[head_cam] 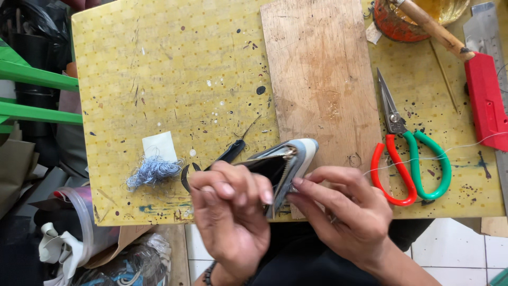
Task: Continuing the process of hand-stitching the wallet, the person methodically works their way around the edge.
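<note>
A shoe [288,159] with a white and grey sole and a dark upper lies tilted at the table's front edge, its toe on the wooden board [320,74]. My left hand [230,209] grips the dark upper from the left, fingers curled over it. To the right, my right hand [344,209] pinches at the seam by the sole. A thin white thread [439,154] runs from my right hand toward the right edge. A dark stitching awl [230,152] pokes out just left of the shoe.
Scissors with one red and one green handle [410,164] lie right of the board. A wad of blue-grey thread [153,170] and a white scrap sit left. A red-headed tool [484,98], a metal ruler and an orange pot are at the back right. Green bars stand left.
</note>
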